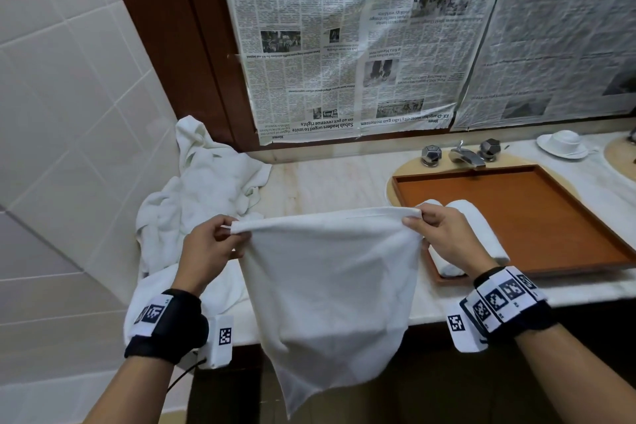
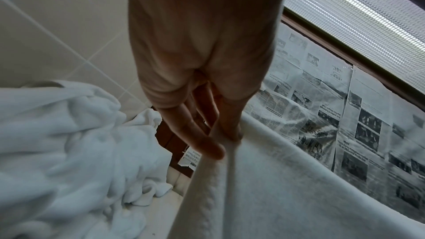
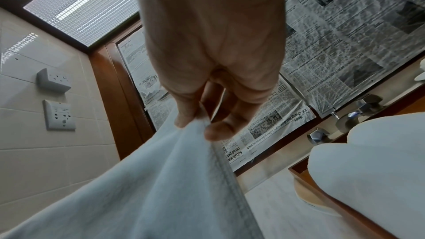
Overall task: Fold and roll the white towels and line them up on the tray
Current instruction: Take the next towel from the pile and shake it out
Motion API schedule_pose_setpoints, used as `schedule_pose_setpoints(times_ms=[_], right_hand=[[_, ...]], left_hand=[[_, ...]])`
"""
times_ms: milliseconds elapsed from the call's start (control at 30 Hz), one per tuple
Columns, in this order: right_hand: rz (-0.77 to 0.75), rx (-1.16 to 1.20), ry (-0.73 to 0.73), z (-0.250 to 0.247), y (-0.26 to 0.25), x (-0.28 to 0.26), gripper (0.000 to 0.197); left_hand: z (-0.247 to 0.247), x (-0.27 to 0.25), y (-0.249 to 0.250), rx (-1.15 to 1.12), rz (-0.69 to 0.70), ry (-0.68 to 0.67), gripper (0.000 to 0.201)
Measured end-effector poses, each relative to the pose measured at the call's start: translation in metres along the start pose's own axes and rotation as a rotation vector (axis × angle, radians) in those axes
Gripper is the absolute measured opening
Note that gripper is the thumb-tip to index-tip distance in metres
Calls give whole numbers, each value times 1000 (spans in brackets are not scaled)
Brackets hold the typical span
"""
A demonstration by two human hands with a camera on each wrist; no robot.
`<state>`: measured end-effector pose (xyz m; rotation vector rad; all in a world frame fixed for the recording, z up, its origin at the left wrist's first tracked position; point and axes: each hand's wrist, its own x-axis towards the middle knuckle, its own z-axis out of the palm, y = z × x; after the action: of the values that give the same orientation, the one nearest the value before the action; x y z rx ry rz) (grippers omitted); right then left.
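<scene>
Sheets of newspaper [image 1: 378, 38] cover the upper right of the head view, from the middle of the frame to the right edge. Below them a pale marble counter [image 1: 330, 182] runs across the middle of the frame.

In the centre of the frame a white towel [image 1: 330, 286] hangs in the air, stretched flat by its top edge; its lower part falls below the front edge of the counter and ends in a point at the lower middle. At the left of the frame a heap of white towels [image 1: 203, 189] lies crumpled on the counter against the tiled wall. At the right a brown tray [image 1: 537, 213] lies over the sink, under the tap [image 1: 464, 155]. In the near left corner of the tray two rolled towels [image 1: 481, 227] lie side by side, touching (the right hand hides part of them).

The left hand [image 1: 206, 251] pinches the top left corner of the hanging towel between thumb and fingers [image 2: 202, 143]. The right hand [image 1: 444, 237] pinches the top right corner in the same way, and the right wrist view shows its fingers [image 3: 218, 130] closed on the hem.

At the far right of the counter a white cup on a saucer [image 1: 562, 144] stands behind the tray.
</scene>
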<state>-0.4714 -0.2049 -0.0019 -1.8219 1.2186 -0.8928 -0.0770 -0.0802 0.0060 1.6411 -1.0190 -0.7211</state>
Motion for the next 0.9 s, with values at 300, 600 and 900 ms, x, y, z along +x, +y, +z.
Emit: schedule_pose_setpoints(times_ms=[300,600,900], right_hand=[[-30,-16,48,12,-14,13,19],[48,-43,70,15,6,90,19],[124,45,-26,24,46,173,22]], left_hand=[[-2,19,-11,-94,2,1,5],[23,80,-21,-114,-70,21,9],[58,155,-39,0,-138,74,3]])
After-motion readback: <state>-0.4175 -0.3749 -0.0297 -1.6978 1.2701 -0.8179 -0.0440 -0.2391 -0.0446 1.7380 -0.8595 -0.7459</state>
